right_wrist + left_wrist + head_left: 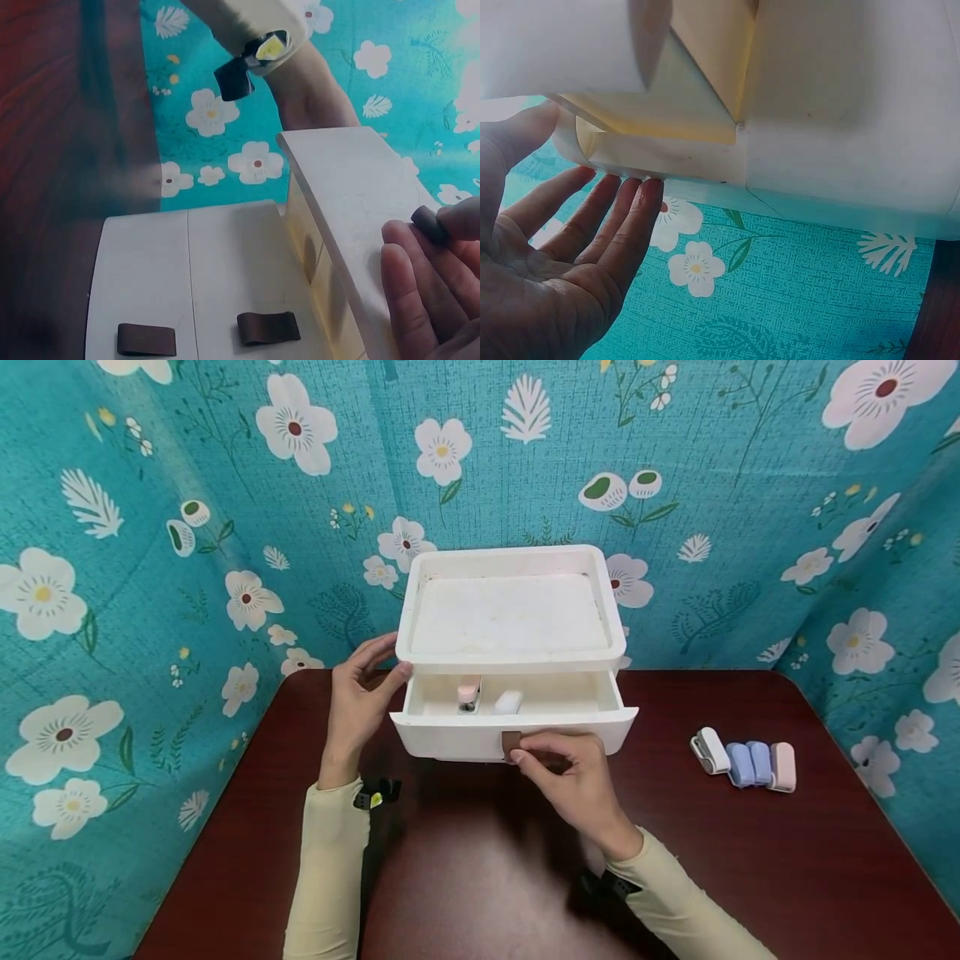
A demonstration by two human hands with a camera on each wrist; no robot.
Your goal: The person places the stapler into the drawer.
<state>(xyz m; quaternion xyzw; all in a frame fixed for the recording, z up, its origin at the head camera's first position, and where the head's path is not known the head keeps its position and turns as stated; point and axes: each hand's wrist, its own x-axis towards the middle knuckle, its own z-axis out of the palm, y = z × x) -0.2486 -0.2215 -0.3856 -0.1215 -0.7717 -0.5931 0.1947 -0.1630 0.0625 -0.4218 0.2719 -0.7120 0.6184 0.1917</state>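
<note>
The white cabinet (510, 662) is placed at the back edge of the table (480, 868), just before the cloth (480, 460), so little room is left behind it, while a wide free surface is left in front. Its top drawer (450, 741) is held partly out, with its front edge beyond the rim of the cabinet, and much bare floor is seen inside. At the left half of this drawer, a small pink piece (468, 693) and a small white piece (508, 702) are contained. On the right of the table, well apart from the cabinet, a white clip-like piece (711, 750), two blue pieces (750, 763) and a pink block (783, 767) are set in a close row. The cabinet is smooth, with rounded corners; the table is dark red-brown and shiny; the cloth is blue-green, woven and printed with flowers. By the right hand (576, 774), the brown strap (512, 745) of the drawer front is pinched between thumb and finger, so this grip is grasping. The left hand (358, 702) is laid at the cabinet's left front corner, its grip not clenched, with nearly straight fingers touching the side wall.
</note>
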